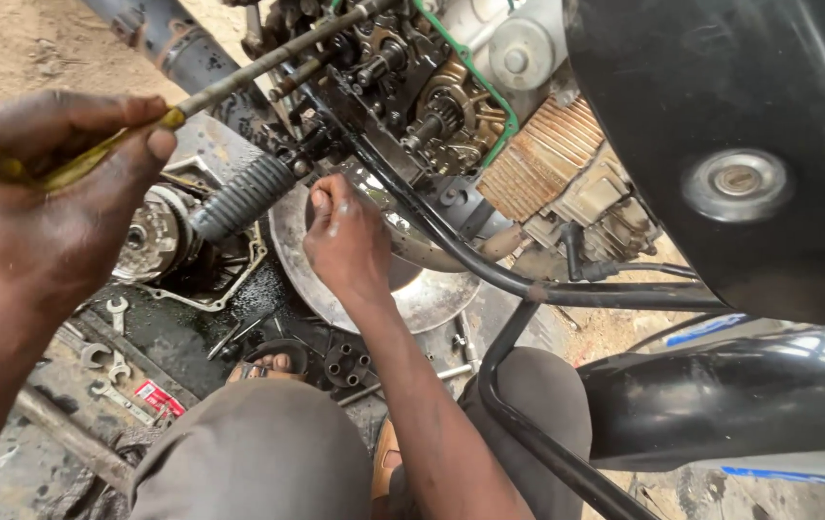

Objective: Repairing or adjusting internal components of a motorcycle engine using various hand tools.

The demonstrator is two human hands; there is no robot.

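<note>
Sandy, oil-stained ground (8, 43) in daylight

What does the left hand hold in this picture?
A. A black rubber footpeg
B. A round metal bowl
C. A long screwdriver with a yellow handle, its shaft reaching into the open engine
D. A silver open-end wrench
C: the left hand grips the yellow handle of the screwdriver, whose dark shaft runs up to the gears of the open engine.

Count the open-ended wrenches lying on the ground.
3 show: one wrench nearest the clutch cover, one below it, one beside the red packet. Others may be hidden under tools or the knee.
</note>
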